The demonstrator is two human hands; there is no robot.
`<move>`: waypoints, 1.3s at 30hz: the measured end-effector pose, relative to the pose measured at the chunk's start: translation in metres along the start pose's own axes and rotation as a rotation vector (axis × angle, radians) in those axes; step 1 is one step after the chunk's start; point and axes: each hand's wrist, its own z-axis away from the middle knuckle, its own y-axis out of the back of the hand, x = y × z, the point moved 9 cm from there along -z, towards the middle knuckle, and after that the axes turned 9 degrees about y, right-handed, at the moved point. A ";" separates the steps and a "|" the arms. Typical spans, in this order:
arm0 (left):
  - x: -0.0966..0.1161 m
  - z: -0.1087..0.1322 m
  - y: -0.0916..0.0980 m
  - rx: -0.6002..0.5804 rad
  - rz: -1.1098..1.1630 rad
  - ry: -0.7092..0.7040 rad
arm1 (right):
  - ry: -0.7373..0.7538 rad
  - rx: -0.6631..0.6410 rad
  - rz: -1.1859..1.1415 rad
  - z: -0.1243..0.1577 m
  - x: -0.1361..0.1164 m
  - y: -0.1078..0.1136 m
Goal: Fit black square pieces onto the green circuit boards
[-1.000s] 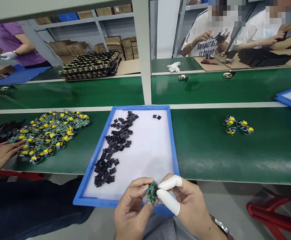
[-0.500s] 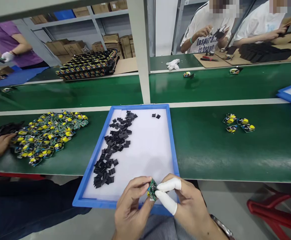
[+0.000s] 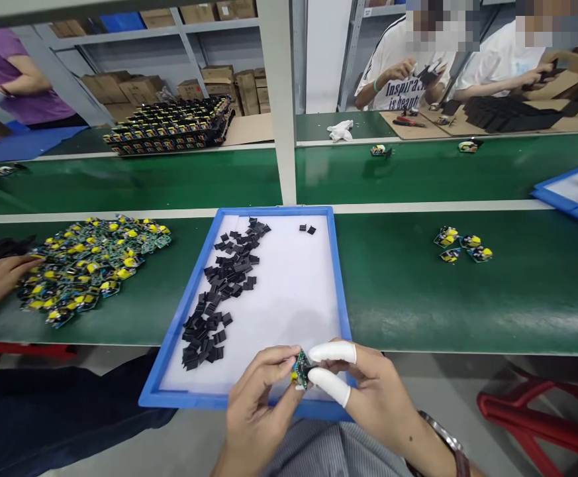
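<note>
In front of my body, my left hand [image 3: 263, 391] pinches a small green circuit board [image 3: 301, 370] with a yellow part on it between thumb and fingers. From the other side my right hand [image 3: 368, 391] meets it, white finger cots on thumb and index finger. Between those two fingertips a small black piece [image 3: 311, 368] shows, against the board's face; its shape is mostly hidden. Both hands are over the near edge of a blue-rimmed white tray [image 3: 342, 291]. Many small black pieces [image 3: 229, 275] lie along the tray's left side, with two more near its far edge.
To the left, another person's hand [image 3: 0, 281] touches a heap of circuit boards [image 3: 95, 258]. Several boards [image 3: 467, 244] lie on the green belt [image 3: 418, 305] at right. A post [image 3: 281, 112] rises behind the tray. A red stool [image 3: 537, 411] stands at lower right.
The black piece now shows between my right fingertips at the board. The view has shifted slightly. The neighbour's hand at left has moved farther over the heap of boards.
</note>
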 end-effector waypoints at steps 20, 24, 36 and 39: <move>0.003 0.002 -0.007 -0.030 -0.133 -0.046 | -0.041 -0.215 0.154 -0.010 -0.009 -0.002; 0.004 0.003 -0.009 -0.042 -0.148 -0.067 | -0.068 -0.229 0.170 -0.011 -0.007 -0.003; 0.004 0.002 -0.010 -0.056 -0.141 -0.060 | -0.066 -0.171 0.183 -0.013 -0.002 -0.006; -0.001 0.001 -0.009 -0.058 -0.121 -0.017 | -0.027 -0.197 0.201 -0.012 -0.006 -0.006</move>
